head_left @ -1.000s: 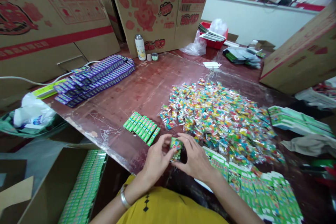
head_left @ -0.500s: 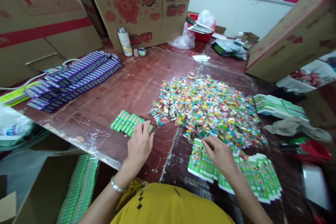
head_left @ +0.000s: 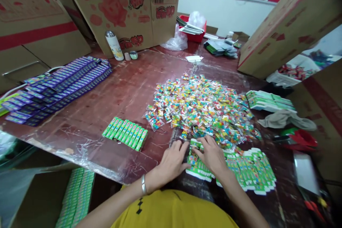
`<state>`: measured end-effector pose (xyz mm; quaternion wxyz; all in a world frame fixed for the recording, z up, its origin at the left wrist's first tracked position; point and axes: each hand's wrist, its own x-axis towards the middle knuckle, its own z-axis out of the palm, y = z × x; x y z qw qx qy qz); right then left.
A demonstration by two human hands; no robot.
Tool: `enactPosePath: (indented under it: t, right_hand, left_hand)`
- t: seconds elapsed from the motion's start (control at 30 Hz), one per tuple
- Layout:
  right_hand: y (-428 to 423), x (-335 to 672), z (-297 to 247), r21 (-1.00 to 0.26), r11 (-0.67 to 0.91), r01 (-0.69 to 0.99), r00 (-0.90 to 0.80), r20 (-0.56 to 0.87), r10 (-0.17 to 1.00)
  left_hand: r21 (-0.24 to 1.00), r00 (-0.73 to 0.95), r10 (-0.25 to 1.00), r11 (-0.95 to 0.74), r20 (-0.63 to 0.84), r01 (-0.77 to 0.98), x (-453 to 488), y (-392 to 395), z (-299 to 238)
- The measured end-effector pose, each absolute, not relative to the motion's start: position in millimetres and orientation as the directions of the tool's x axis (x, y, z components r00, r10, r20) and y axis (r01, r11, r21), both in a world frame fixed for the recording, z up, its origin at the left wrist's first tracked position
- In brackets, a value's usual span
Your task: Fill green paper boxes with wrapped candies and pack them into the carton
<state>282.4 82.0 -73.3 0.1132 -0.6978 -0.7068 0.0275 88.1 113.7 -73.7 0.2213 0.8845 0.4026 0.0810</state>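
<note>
My left hand [head_left: 173, 161] is at the left edge of a fanned row of flat green cartons [head_left: 195, 165], its thumb and fingers apart. Over the upper part of the same row, my right hand [head_left: 212, 155] has its fingers bent onto the front flat carton. More flattened green cartons [head_left: 248, 171] overlap to the right, partly under my right forearm. Behind my hands spreads a big pile of small clear-wrapped colourful candies [head_left: 203, 107]. A neat row of filled green boxes [head_left: 125, 133] lies on the table to the left.
Stacked purple boxes [head_left: 61, 87] stand at the far left, near a thermos flask [head_left: 114, 46]. Below the table edge, an open carton [head_left: 34, 199] holds rows of green boxes. Bundled green cartons [head_left: 269, 100] and a grey cloth [head_left: 288, 119] lie right. Large cardboard boxes [head_left: 120, 10] rise behind.
My left hand has left the row of green boxes and moved right to the flat cartons. My right hand stays at those cartons. The whole view has shifted a little to the right.
</note>
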Motion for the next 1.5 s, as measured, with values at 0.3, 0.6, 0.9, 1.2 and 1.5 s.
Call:
enactPosePath:
  t: [0.3, 0.6, 0.9, 1.2, 1.5]
  right_hand:
    - [2.6, 317.6, -93.2, -0.294, -0.083, 0.952, 0.212, 0.443, 0.871]
    - [-38.5, 393.1, -101.6, -0.048, -0.542, 0.839, 0.529, 0.305, 0.792]
    - [-18.3, 319.8, -127.7, -0.061, -0.525, 0.849, 0.524, 0.225, 0.821]
    - [-10.2, 287.1, -112.5, -0.114, -0.338, 0.934, 0.354, 0.195, 0.914]
    - [44.3, 257.1, -62.8, -0.460, 0.048, 0.887, 0.030, 0.161, 0.987]
  left_hand:
    - [0.484, 0.777, 0.622, -0.710, 0.093, 0.511, 70.3, 115.1, -79.9]
    - [0.360, 0.978, 0.053, -0.933, 0.202, -0.024, 152.4, 119.9, -82.5]
    - [0.336, 0.988, 0.084, -0.941, 0.129, 0.037, 138.8, 116.2, -84.9]
    - [0.326, 0.991, 0.124, -0.940, 0.056, 0.100, 94.3, 124.2, -76.1]
    - [0.213, 0.879, 0.469, -0.870, 0.085, 0.444, 47.3, 113.4, -73.3]
